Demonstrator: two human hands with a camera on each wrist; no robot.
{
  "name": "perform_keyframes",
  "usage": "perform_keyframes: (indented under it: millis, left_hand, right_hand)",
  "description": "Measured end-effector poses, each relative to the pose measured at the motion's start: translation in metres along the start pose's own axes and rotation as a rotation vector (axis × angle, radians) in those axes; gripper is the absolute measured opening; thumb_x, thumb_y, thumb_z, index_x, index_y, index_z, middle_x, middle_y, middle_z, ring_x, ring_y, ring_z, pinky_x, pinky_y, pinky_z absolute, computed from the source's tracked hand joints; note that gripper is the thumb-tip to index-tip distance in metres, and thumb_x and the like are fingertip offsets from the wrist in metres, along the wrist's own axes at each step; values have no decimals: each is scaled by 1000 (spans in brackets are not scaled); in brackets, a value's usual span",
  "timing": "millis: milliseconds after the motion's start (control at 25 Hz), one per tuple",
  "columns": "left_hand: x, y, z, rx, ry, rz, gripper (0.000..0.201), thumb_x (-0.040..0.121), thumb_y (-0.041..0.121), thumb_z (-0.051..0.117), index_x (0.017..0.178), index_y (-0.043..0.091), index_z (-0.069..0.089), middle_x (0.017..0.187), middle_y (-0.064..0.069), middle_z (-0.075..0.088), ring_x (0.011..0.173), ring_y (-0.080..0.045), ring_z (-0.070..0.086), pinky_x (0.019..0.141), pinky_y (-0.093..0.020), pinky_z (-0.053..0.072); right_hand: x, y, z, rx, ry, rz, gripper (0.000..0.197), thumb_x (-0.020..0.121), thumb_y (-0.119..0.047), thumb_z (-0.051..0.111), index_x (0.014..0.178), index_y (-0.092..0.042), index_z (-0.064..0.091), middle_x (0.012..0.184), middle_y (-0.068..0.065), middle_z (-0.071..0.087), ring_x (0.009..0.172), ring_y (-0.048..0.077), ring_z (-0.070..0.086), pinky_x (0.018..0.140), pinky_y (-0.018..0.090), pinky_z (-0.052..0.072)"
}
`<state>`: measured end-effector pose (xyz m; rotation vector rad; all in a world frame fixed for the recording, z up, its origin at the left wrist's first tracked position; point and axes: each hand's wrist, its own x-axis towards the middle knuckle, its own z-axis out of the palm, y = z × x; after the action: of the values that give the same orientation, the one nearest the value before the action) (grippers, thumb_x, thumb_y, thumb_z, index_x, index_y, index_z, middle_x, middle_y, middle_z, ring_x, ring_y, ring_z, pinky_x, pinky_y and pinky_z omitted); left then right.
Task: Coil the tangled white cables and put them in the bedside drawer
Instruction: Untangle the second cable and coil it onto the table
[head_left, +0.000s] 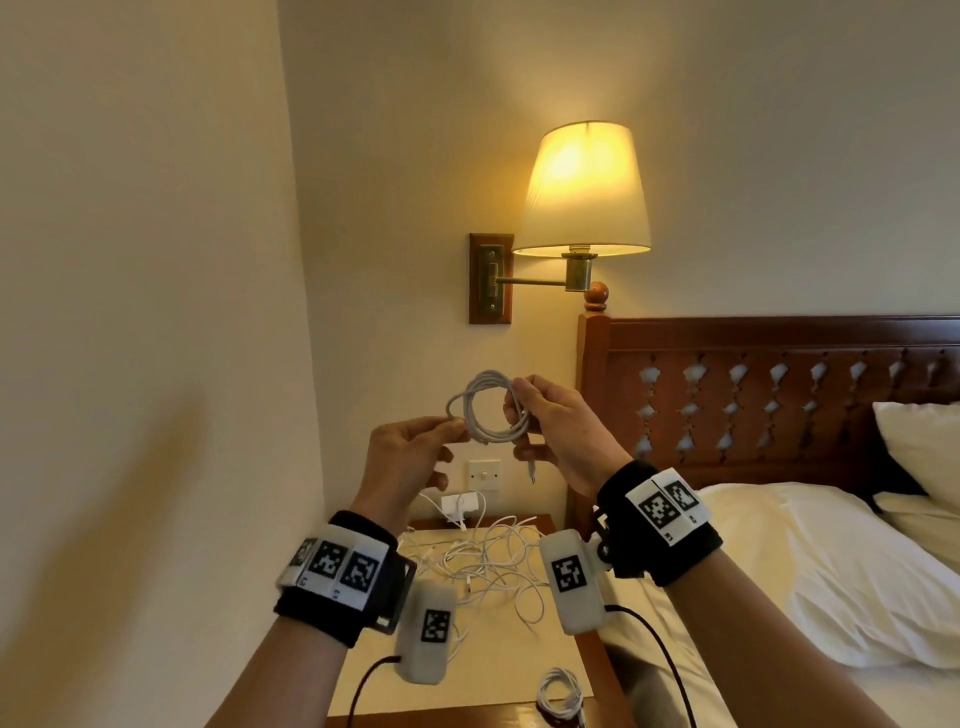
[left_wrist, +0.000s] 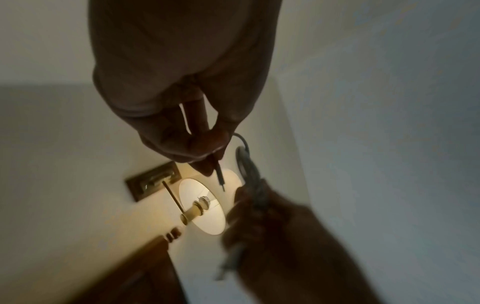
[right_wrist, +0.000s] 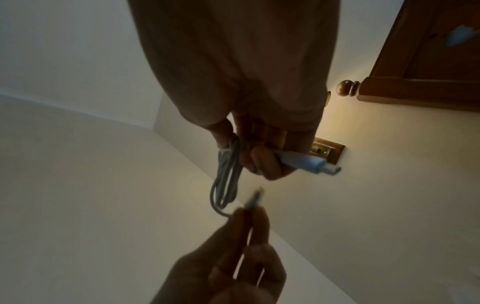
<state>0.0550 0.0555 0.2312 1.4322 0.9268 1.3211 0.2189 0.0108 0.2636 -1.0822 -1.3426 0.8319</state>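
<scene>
Coiled cable (head_left: 488, 410) gripped by right hand (head_left: 558, 434), end pinched by left hand (head_left: 405, 457) (plug (right_wrist: 309, 163) clear only at right wrist)

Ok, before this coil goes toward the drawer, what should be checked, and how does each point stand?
1. Coil gripped: ok, the right hand holds the loops.
2. Free end secured: not ok, the left hand pinches it beside the coil, not tucked in.
3. Other plug contained: not ok, it sticks out of the right fist.
4. Tangle on the bedside table: not ok, uncoiled.
5. Finished coil near the table's front edge: ok.
6. Drawer open: cannot tell, out of view.
</scene>
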Motion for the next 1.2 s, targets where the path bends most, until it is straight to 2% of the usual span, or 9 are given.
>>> perform_keyframes:
  millis: [160, 280, 400, 560, 680, 760, 920, 1040, 1200]
  left_hand:
    - [-13, 7, 17, -530, -211, -327, 25, 95, 22, 56, 107, 6, 71, 98, -2, 70, 76, -14, 49, 61, -25, 41]
    - [-21, 10, 28, -727, -261, -402, 34, 91, 32, 55, 110, 7, 66, 103, -5, 67, 89, -20, 51, 79, -35, 38]
    - [-22, 14, 33, -402, -202, -316, 30, 90, 42, 62, 95, 12, 64, 98, -6, 64, 94, -21, 57, 78, -36, 42]
    - [-20, 20, 30, 15, -267, -150, 21, 100, 20, 49, 101, 6, 65, 102, -13, 66, 85, -21, 60, 68, -31, 49]
    - [-24, 19, 28, 174, -229, -7, 19, 101, 9, 47, 111, 2, 61, 96, -17, 71, 71, -21, 67, 57, -27, 55]
    - [-28, 16, 30, 222, -150, 63, 14, 99, 9, 50, 107, 4, 61, 86, -14, 72, 63, -21, 69, 55, -31, 58]
    - [-28, 22, 30, 286, -106, 74, 15, 99, 14, 53, 94, 7, 65, 77, -8, 72, 59, -25, 71, 67, -41, 62]
    - [-30, 26, 30, 336, -87, 94, 19, 99, 19, 53, 92, 6, 65, 73, -10, 71, 55, -22, 70, 58, -33, 61]
    - [-31, 23, 31, 902, 124, 338, 37, 93, 43, 58, 80, 10, 68, 66, -1, 67, 55, -16, 64, 56, -30, 53]
  right_hand:
    - [3, 8, 3, -44, 161, -32, 27, 102, -30, 45, 84, -12, 54, 68, -1, 49, 55, 10, 47, 53, 26, 44]
    - [6, 14, 3, -204, 214, -78, 26, 101, -29, 48, 81, -14, 55, 66, 1, 52, 50, 11, 48, 50, 26, 45]
    - [5, 16, 2, -200, 160, -59, 27, 101, -31, 48, 83, -13, 56, 67, 1, 54, 52, 11, 51, 53, 27, 46]
    - [-2, 10, 0, -90, 45, 1, 32, 102, -34, 39, 85, -11, 53, 70, 4, 55, 58, 15, 48, 55, 28, 41]
    - [-2, 6, -3, -283, -19, -125, 47, 98, -50, 40, 95, -6, 56, 69, 5, 54, 55, 13, 48, 50, 25, 41]
    - [-3, 3, -3, -355, -33, -222, 54, 91, -57, 37, 89, -8, 58, 68, 5, 55, 50, 10, 47, 50, 26, 41]
    - [-7, 3, 1, -456, -26, -357, 55, 89, -55, 42, 72, -6, 61, 60, 0, 53, 50, 8, 44, 53, 28, 39]
    - [-3, 10, 1, -527, 51, -410, 42, 102, -36, 41, 86, -5, 64, 63, -1, 52, 53, 8, 43, 55, 31, 40]
    - [3, 18, 3, -662, 171, -430, 34, 104, -32, 35, 83, -14, 55, 65, -3, 53, 57, 15, 47, 58, 34, 41]
